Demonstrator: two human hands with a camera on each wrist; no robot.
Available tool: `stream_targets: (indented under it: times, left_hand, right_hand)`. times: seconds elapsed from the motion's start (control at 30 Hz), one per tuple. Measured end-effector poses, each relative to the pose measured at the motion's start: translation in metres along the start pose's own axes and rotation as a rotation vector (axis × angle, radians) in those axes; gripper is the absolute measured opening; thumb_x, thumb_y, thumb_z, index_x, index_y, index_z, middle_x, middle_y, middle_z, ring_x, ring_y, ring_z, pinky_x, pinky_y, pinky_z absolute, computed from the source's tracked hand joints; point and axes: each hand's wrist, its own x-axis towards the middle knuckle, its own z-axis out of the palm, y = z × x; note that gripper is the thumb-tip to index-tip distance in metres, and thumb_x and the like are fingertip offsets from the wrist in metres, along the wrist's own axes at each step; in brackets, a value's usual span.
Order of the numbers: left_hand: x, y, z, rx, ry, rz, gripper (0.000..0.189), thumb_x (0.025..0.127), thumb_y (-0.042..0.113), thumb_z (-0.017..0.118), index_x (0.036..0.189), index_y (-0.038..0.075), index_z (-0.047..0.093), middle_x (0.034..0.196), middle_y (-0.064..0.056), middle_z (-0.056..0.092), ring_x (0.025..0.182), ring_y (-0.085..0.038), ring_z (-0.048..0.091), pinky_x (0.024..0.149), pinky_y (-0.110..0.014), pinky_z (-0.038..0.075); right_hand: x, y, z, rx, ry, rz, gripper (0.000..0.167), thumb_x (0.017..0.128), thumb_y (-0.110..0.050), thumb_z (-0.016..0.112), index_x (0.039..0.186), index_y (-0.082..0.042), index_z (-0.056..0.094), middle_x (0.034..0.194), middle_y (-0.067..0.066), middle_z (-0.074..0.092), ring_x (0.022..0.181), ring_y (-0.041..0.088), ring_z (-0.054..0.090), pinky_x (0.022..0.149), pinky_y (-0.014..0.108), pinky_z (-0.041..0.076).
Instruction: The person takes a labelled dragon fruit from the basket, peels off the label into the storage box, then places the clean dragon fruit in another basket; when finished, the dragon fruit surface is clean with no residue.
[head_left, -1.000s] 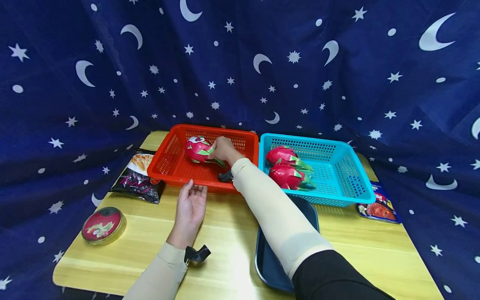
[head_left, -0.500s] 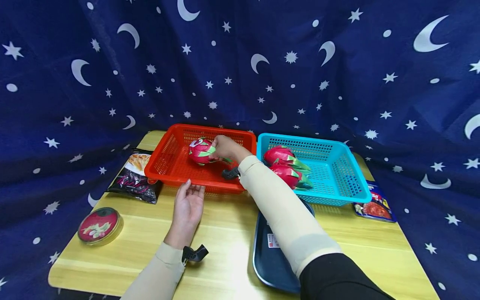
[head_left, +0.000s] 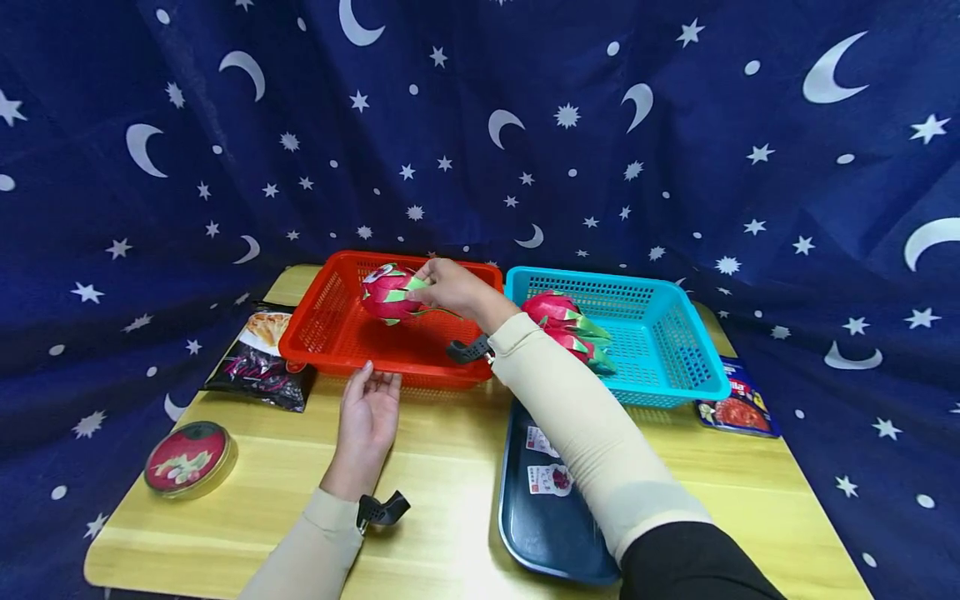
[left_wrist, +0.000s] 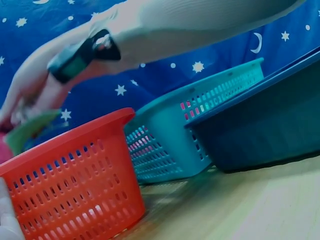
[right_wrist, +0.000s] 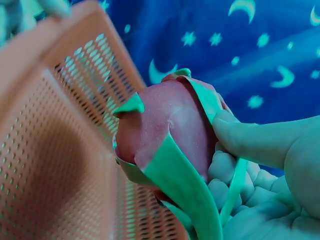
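A pink dragon fruit [head_left: 387, 293] with green scales and a round sticker hangs over the red basket [head_left: 382, 335]. The right hand [head_left: 454, 288] grips it at its leafy end; in the right wrist view the thumb presses one side of the dragon fruit [right_wrist: 170, 125] and the fingers curl beneath. At the basket's front rim is the left hand [head_left: 371, 417], palm up, thumb tip over the rim and fingers under it. Two more dragon fruits [head_left: 553, 310] lie in the blue basket [head_left: 678, 350], partly hidden by the right sleeve.
A dark tray [head_left: 540, 533] with stickers lies in front, partly under the right arm. Left of the red basket are a black snack bag [head_left: 262, 367] and a round tin [head_left: 189, 457]. A blue packet [head_left: 742, 407] lies beside the blue basket.
The right hand has raised the dragon fruit off the red basket's floor and tilted it. The left hand stays at the rim. The head view has shifted slightly, showing more of the tray.
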Motion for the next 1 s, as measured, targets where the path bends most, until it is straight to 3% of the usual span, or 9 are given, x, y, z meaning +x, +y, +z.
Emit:
stream_targets:
  times: [0.23,0.43,0.53,0.67,0.8,0.9,1.0]
  left_hand:
    - [0.0,0.0,0.0,0.055,0.004,0.029,0.012,0.109,0.005,0.057,0.098,0.005,0.059,0.096,-0.01,0.058,0.088,-0.024,0.06,0.089,-0.035,0.058]
    - [0.0,0.002,-0.001,0.104,0.01,0.033,0.006,0.107,0.005,0.061,0.102,0.005,0.058,0.101,-0.011,0.058,0.092,-0.024,0.061,0.095,-0.036,0.056]
    - [0.0,0.006,-0.004,0.192,0.001,0.039,0.002,0.108,0.004,0.06,0.107,0.006,0.059,0.108,-0.012,0.059,0.095,-0.023,0.062,0.097,-0.035,0.055]
    - [-0.002,0.013,-0.008,0.293,-0.039,0.039,0.012,0.11,0.003,0.054,0.111,0.007,0.065,0.118,-0.011,0.062,0.098,-0.019,0.063,0.088,-0.03,0.056]
    - [-0.005,0.019,-0.011,0.362,-0.069,-0.003,0.018,0.112,0.004,0.048,0.112,0.007,0.066,0.118,-0.008,0.066,0.101,-0.017,0.066,0.086,-0.028,0.057]
    - [-0.005,0.023,-0.013,0.485,-0.041,-0.02,0.006,0.111,0.012,0.055,0.109,0.011,0.06,0.112,-0.005,0.068,0.101,-0.016,0.067,0.088,-0.028,0.058]
    - [-0.001,0.026,-0.016,0.578,-0.01,-0.029,0.013,0.107,0.02,0.066,0.104,0.012,0.057,0.105,-0.003,0.071,0.098,-0.017,0.071,0.089,-0.031,0.058]
  right_hand:
    - [-0.036,-0.02,-0.004,-0.007,-0.02,-0.099,0.031,0.098,-0.012,0.078,0.117,0.001,0.058,0.1,0.015,0.063,0.079,0.023,0.057,0.072,0.033,0.053]
    - [-0.07,-0.015,-0.001,0.032,-0.085,-0.146,0.028,0.097,-0.008,0.078,0.116,0.001,0.058,0.097,0.016,0.063,0.079,0.025,0.061,0.073,0.034,0.055]
    - [-0.09,-0.008,0.003,0.079,-0.143,-0.16,0.027,0.097,-0.003,0.076,0.116,0.002,0.057,0.095,0.016,0.063,0.08,0.024,0.061,0.074,0.034,0.056]
    - [-0.114,0.004,0.006,0.096,-0.213,-0.219,0.025,0.096,0.001,0.075,0.114,0.003,0.057,0.092,0.014,0.064,0.08,0.021,0.059,0.072,0.03,0.053]
    - [-0.13,0.016,0.01,0.115,-0.294,-0.264,0.026,0.095,0.005,0.074,0.114,0.004,0.056,0.095,0.013,0.067,0.084,0.022,0.062,0.075,0.029,0.054]
    - [-0.138,0.025,0.012,0.11,-0.369,-0.274,0.027,0.095,0.007,0.074,0.115,0.004,0.056,0.099,0.013,0.068,0.088,0.022,0.064,0.078,0.03,0.055]
    - [-0.141,0.034,0.015,0.079,-0.457,-0.294,0.026,0.096,0.006,0.073,0.115,0.004,0.055,0.101,0.016,0.067,0.091,0.022,0.064,0.08,0.03,0.054]
